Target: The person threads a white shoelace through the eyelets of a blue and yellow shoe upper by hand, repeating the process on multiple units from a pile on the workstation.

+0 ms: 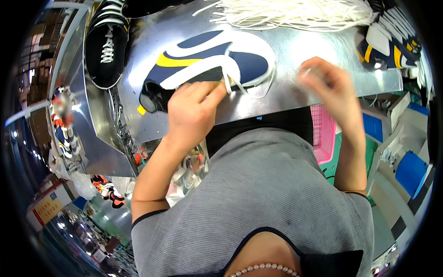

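Shoe (pixel 210 55), one, navy with white overlays and a yellow stripe: lay tilted on its side on the metal tabletop (pixel 244 110), near the front edge, toe to the right, dark-lined collar toward the wearer.

Lace (pixel 226 79), one, white: emerged at the shoe's near side by the left thumb and trailed in a loose loop under the forefoot.

Left hand (pixel 191 106): fingers curled, gripping the shoe's near edge beside the lace; whether the lace itself was pinched could not be told.

Right hand (pixel 330 83): raised above the tabletop, well apart from the shoe, fingers bent and blurred; whether they grasped anything could not be told.

Adjacent stock: bundle of white laces (pixel 295 14) beyond the shoe; black shoe (pixel 106 55) to the left; second navy-and-yellow shoe (pixel 392 51) to the right.

Hazards, as judged: slack loop liable to twist or catch under the forefoot if pulled askew. Shoe liable to skid toward the edge, the metal looking smooth and only one hand securing it. Lace liable to pull unevenly, should the left grip loosen under a hard tug. Bundle's stray strands liable to snag a wide-swinging hand.
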